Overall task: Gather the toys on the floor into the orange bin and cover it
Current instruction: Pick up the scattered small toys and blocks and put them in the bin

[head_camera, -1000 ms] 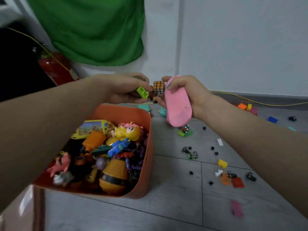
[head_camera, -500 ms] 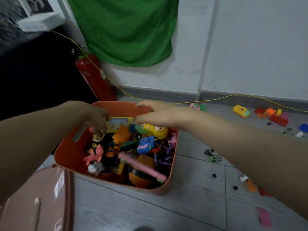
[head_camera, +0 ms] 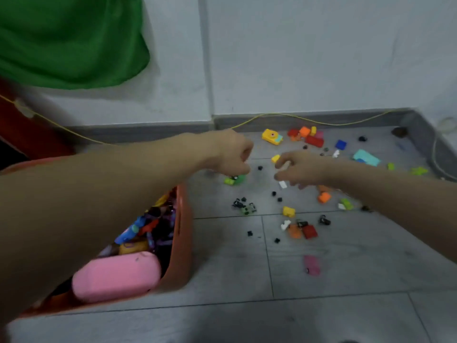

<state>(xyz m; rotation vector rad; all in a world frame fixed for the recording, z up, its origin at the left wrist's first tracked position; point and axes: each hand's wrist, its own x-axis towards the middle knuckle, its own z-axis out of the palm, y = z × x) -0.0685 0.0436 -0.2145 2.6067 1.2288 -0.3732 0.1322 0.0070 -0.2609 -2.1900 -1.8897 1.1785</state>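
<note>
Your left hand (head_camera: 232, 154) is curled into a fist just above a small green toy (head_camera: 234, 179) on the floor (head_camera: 346, 280); whether it grips anything, I cannot tell. Your right hand (head_camera: 300, 169) reaches out with fingers loosely spread, holding nothing. The orange bin (head_camera: 184, 243), full of toys with a pink case (head_camera: 116, 276) on top, sits uncovered under your left forearm.

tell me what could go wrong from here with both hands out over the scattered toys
1. The tiny black pieces near the left hand are easy to miss or scatter.
2. The orange bin looks heaped, with the pink toy riding high; the cover may not seat.
3. The right hand reaches near the yellow cable, which could snag.
</note>
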